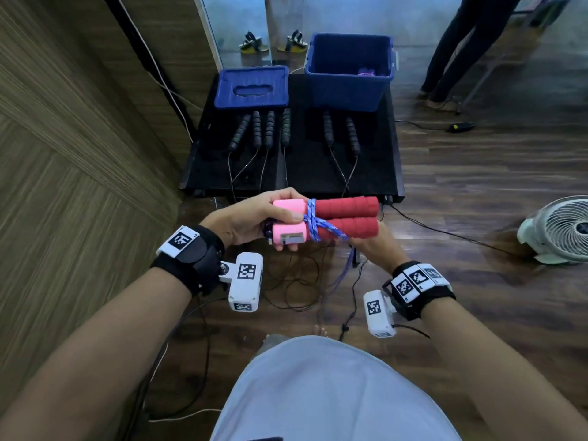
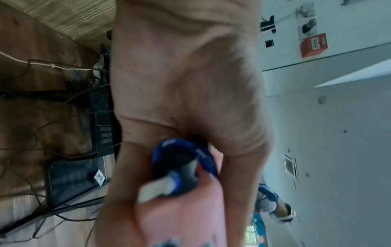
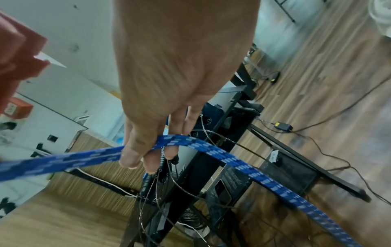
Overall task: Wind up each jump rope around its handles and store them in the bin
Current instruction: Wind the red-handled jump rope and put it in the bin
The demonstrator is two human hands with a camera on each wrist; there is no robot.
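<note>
My left hand (image 1: 270, 214) grips the pink ends of two red foam jump rope handles (image 1: 343, 214), held side by side in front of me. A blue braided rope (image 1: 313, 222) is wound a few turns around their middle. Just under the handles, my right hand (image 1: 366, 241) pinches the loose blue rope (image 3: 190, 143) between thumb and fingers; the rest trails down toward the floor. The left wrist view shows the pink handle end (image 2: 180, 217) in my left hand (image 2: 186, 103). The open blue bin (image 1: 348, 71) stands at the back right of the black table (image 1: 378, 173).
The bin's blue lid (image 1: 253, 87) lies at the table's back left. Several black-handled jump ropes (image 1: 270, 130) lie in a row on the table, their thin cords hanging over its front edge. A white fan (image 1: 560, 230) sits on the floor at right. A person's legs (image 1: 458, 49) stand behind.
</note>
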